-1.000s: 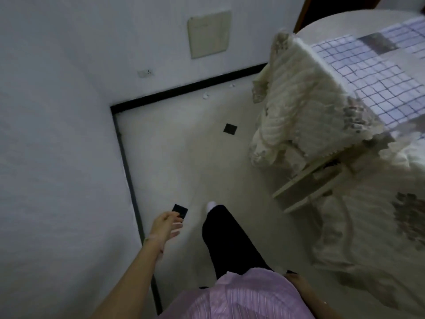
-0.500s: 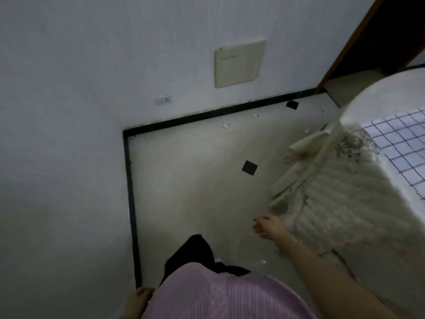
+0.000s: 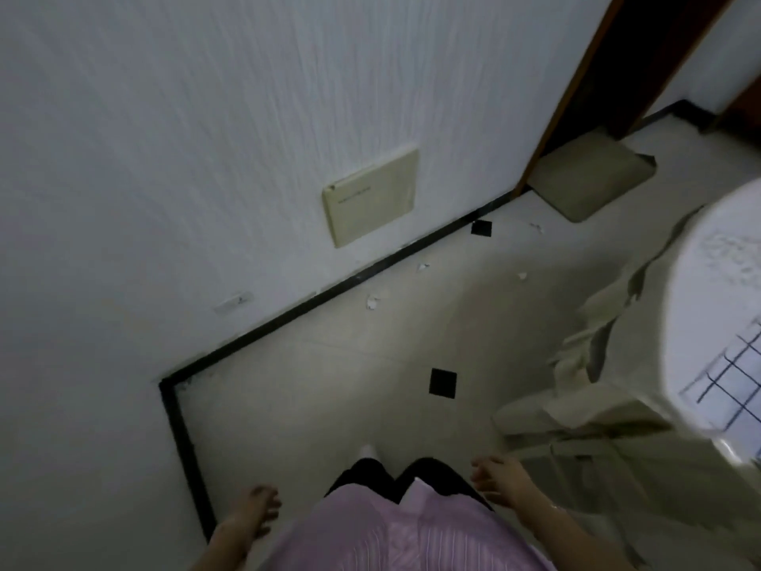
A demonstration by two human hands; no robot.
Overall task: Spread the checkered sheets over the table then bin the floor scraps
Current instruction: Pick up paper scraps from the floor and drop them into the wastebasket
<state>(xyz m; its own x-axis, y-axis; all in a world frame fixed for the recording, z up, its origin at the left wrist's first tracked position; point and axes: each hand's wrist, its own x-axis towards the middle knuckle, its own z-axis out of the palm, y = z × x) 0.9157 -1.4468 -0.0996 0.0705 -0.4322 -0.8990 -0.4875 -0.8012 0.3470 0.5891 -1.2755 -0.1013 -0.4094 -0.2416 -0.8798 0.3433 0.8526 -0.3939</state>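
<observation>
Several small white paper scraps lie on the pale floor near the black skirting: one scrap (image 3: 372,301) in the middle, another scrap (image 3: 422,266) closer to the wall, and a third scrap (image 3: 522,276) farther right. A checkered sheet (image 3: 733,377) shows on the round table (image 3: 700,257) at the right edge. My left hand (image 3: 257,508) hangs low at the bottom left, fingers loose, holding nothing. My right hand (image 3: 496,478) hangs at the bottom right beside my hip, fingers apart and empty.
A cream cloth-covered chair (image 3: 593,364) stands against the table. A beige mat (image 3: 589,175) lies at a dark doorway at the top right. White walls meet in a corner on the left, with a cream wall panel (image 3: 370,199) and a socket (image 3: 232,302).
The view has swung toward the wall and doorway, bringing more scraps into sight. My right hand dropped back to my side and my left hand came into view.
</observation>
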